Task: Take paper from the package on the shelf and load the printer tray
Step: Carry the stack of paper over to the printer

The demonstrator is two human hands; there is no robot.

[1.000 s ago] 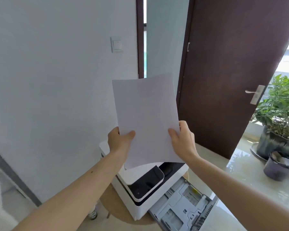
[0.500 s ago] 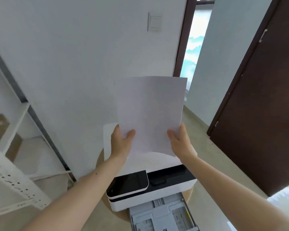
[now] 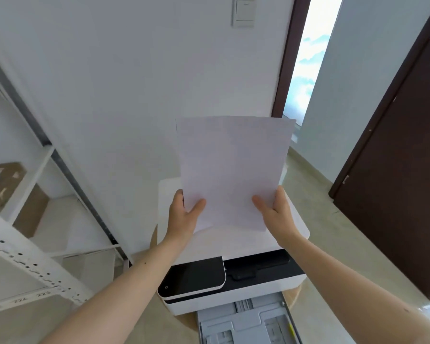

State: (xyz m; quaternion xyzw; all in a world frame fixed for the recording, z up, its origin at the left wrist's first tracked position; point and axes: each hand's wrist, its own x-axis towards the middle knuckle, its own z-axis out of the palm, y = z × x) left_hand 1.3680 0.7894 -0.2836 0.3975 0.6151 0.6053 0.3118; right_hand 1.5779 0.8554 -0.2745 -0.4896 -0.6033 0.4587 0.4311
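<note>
Here 2 hands, left (image 3: 183, 214) and right (image 3: 274, 214), pinch the lower corners of the white paper (image 3: 231, 170), held upright with its long axis vertical; the sheet count cannot be told. Below the hands sit 1 printer (image 3: 233, 276) and its open gray tray (image 3: 246, 324), cut off by the frame's bottom edge.

Head-height; forward-down; close above printer (image 3: 233, 247)

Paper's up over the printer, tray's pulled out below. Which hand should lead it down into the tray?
Right, marginally. Both hands grip the paper at its bottom corners, but the open tray sits right of centre, more nearly under the right hand than the left hand.
</note>
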